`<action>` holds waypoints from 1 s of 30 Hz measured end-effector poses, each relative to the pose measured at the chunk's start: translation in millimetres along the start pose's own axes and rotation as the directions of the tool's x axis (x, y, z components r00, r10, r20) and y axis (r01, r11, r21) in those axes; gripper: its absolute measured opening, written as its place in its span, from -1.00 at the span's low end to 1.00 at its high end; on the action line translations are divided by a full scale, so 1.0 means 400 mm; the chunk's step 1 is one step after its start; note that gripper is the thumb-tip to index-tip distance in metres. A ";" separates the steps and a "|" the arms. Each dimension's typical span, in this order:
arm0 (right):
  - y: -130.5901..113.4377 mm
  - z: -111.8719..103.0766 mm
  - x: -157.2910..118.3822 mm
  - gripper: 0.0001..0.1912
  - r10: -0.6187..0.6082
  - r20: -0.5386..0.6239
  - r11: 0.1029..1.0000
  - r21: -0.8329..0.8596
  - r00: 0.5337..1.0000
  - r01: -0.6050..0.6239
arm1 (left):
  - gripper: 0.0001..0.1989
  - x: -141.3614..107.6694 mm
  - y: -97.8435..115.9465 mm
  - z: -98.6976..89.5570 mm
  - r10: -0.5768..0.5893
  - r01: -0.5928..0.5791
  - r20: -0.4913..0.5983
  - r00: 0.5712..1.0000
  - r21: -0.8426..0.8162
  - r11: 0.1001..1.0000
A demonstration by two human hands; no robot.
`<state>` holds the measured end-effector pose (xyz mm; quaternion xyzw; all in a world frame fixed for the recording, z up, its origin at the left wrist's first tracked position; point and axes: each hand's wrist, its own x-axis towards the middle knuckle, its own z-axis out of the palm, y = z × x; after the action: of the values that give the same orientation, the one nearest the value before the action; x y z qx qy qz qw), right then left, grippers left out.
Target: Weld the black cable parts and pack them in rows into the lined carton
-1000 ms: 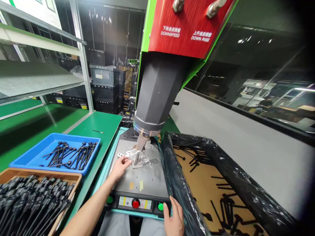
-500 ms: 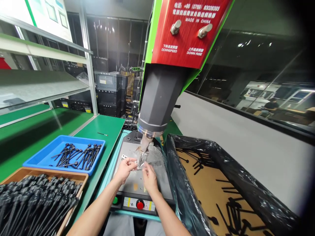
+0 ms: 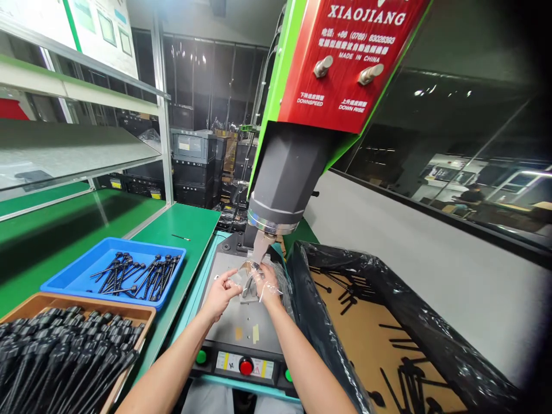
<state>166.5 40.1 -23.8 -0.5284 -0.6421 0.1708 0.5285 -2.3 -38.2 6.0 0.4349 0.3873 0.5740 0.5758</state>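
Your right hand point(image 3: 268, 283) has moved up to the dark part point(image 3: 255, 266) below the horn point(image 3: 261, 246), lower centre, bringing your reach to the fixture's top, grip unclear; your left hand point(image 3: 219, 296) curls beside the fixture point(image 3: 249, 297), any pinch unclear.

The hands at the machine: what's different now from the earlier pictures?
The right hand left the right green button and moved forward and inward, to just below the machine's tip. Whether it grips anything is unclear. The left hand stayed left of the tip. The blue tray and brown tray look the same.
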 end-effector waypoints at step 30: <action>-0.128 -0.169 -0.344 -0.54 0.386 0.719 0.519 0.349 0.578 -0.780 | -0.39 -0.017 -0.056 -0.043 -0.203 0.195 -0.174 0.964 -0.064 0.979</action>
<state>182.8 -120.5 -26.6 -0.4332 -0.4361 0.6991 0.3652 -11.6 -43.0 -21.3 0.3266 0.4659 0.5590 0.6032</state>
